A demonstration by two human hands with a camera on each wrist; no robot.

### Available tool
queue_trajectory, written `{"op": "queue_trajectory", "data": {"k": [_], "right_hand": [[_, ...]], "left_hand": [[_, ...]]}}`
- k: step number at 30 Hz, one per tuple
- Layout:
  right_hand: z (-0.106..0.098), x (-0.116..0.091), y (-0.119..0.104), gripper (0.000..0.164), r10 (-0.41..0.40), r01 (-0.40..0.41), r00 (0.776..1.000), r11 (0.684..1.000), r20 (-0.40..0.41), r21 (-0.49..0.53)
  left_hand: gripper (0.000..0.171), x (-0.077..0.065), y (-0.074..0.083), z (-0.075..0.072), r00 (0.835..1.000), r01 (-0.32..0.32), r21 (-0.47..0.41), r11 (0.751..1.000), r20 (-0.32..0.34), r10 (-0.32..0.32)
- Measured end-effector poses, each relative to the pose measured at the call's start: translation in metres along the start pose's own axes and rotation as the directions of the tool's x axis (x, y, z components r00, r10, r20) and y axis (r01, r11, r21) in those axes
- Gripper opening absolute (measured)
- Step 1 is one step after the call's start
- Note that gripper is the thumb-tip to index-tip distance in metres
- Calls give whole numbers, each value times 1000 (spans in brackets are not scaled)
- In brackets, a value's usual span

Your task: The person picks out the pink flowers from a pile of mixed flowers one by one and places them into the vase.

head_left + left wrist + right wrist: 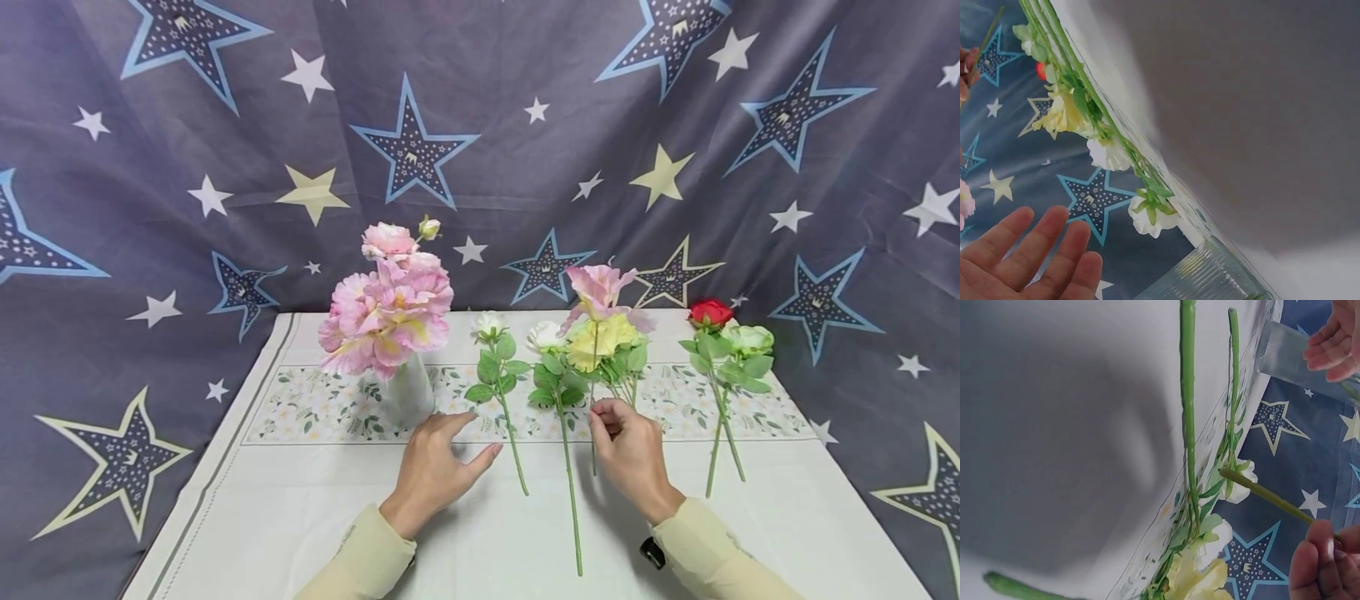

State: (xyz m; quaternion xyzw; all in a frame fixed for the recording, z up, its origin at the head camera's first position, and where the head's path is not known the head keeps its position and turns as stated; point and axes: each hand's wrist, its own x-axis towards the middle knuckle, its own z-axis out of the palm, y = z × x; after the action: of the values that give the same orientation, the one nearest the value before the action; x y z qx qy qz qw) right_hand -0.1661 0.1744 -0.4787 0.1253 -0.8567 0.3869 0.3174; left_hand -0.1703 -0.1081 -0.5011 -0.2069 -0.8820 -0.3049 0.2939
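Observation:
My right hand (pixel 630 450) pinches the thin stem of a pink artificial flower (pixel 598 290) between thumb and fingers. The flower stands upright above the table, its bloom in front of the backdrop. In the right wrist view the cut end of its stem (pixel 1266 495) sticks out past the fingertips. My left hand (pixel 437 467) has its fingers spread and holds nothing; it is just in front of a clear ribbed vase (pixel 408 396). Several pink blooms (pixel 390 308) and a small bud fill the vase. The left wrist view shows the left fingers (pixel 1041 250) straight, apart from the vase.
Right of the vase lie a white rose (pixel 489 325), another white rose (pixel 546 335) with a long stem and yellow flowers (pixel 600 342). Farther right, a red rose (pixel 710 313) and a pale green one (pixel 750 337) have crossed stems. A starry curtain (pixel 480 150) hangs behind the white table (pixel 300 517).

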Motion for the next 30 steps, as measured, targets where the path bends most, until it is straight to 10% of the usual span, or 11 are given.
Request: {"op": "queue_trajectory", "data": {"k": [30], "right_hand": [[33, -15, -23, 21, -141, 132, 989, 978, 42, 159]], "left_hand": [[48, 24, 24, 2, 1000, -8, -161, 987, -26, 4]]}}
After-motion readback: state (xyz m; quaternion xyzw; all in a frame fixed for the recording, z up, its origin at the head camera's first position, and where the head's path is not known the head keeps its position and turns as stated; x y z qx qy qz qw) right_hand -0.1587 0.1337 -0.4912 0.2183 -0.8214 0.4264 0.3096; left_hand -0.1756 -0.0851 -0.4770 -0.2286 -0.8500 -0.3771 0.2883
